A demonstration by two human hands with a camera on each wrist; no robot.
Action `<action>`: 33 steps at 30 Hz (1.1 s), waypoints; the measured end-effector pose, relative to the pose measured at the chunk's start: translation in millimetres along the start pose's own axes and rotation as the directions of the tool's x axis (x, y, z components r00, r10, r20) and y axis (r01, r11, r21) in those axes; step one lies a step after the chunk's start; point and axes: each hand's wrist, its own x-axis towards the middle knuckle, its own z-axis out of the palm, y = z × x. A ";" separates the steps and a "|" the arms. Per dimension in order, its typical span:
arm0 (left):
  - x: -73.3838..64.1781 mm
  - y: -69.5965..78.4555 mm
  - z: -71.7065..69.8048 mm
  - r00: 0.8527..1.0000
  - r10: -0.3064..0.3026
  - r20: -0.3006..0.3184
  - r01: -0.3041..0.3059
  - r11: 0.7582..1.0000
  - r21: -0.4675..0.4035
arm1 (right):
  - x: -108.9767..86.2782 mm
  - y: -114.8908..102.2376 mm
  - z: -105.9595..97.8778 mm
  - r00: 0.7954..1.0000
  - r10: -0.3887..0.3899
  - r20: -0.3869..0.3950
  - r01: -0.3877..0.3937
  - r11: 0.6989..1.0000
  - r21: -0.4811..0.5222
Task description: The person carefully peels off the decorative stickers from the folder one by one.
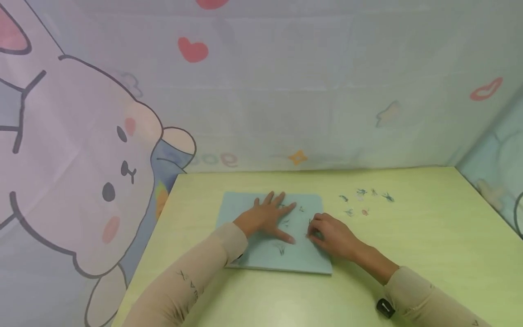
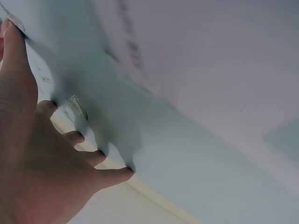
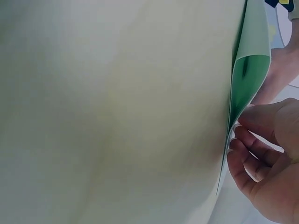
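Observation:
A pale blue-green sheet or pad (image 1: 261,260) lies on the table with several small plant-like pictures, such as a grass tuft (image 1: 281,249), on it. Over its middle my left hand (image 1: 267,217) is spread wide, fingertips pressing on the surface; in the left wrist view its fingers fan out beside a leafy picture (image 2: 76,108). At the right side of the pad, my right hand (image 1: 336,235) has curled fingers, thumb and fingertips close together. The right wrist view shows those fingertips right at the edge beside a bulging green flap (image 3: 252,77); I cannot tell what they hold.
Several small animal-like cutouts, including a blue one (image 1: 388,197) and a reddish one (image 1: 365,212), lie right of the pad on the yellow-green table (image 1: 429,236). A cloth backdrop (image 1: 261,100) with a cartoon animal hangs behind and at the left.

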 end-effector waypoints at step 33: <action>-0.2 4.2 3.2 1.000 -0.026 0.006 0.025 0.999 0.032 | -4.7 44.7 -83.6 0.984 0.168 0.054 -0.175 0.891 0.419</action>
